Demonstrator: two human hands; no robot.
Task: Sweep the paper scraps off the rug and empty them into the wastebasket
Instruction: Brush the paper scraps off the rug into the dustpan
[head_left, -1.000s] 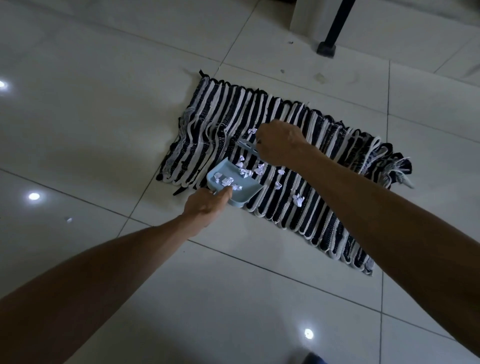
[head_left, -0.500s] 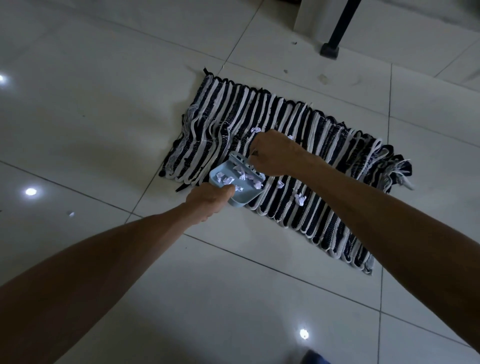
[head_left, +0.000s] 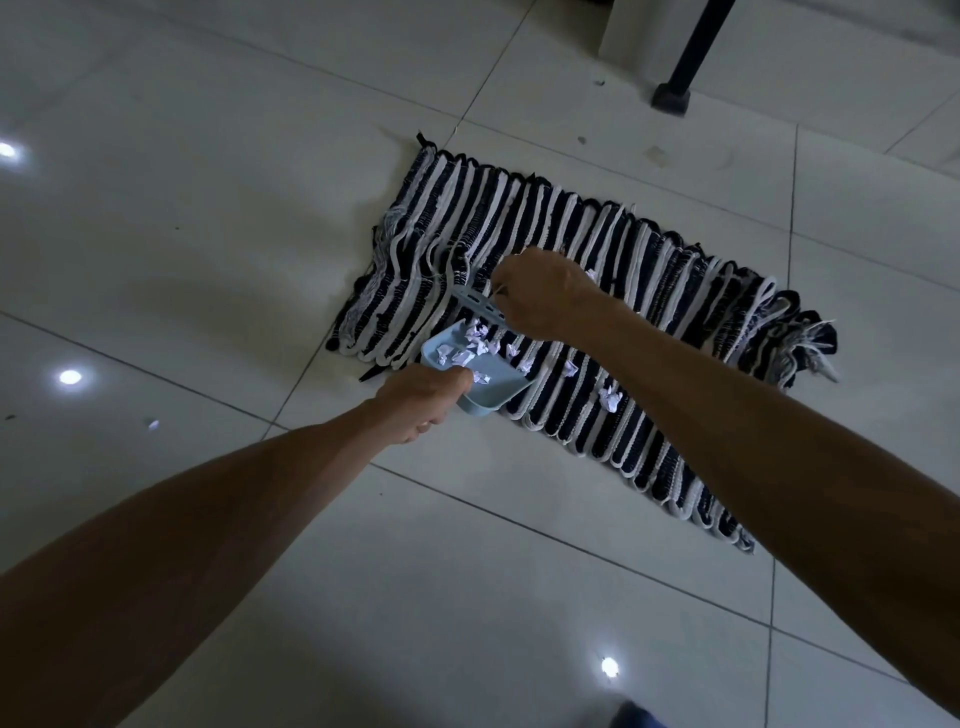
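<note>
Looking down, we see our left hand (head_left: 423, 402) gripping a pale blue dustpan (head_left: 480, 376) at the near edge of a black-and-white striped rug (head_left: 587, 270), its mouth resting on the rug. Our right hand (head_left: 545, 293) is closed around a small blue brush (head_left: 480, 304), held just above the pan. Several paper scraps (head_left: 470, 345) lie in the pan; a few more (head_left: 609, 397) sit on the rug just beside it, near that edge. Bare tiled floor (head_left: 218, 218) spreads wide to the left and in front of us. A black furniture leg (head_left: 680, 78) stands well beyond the rug's far edge. We find no readable writing anywhere.
</note>
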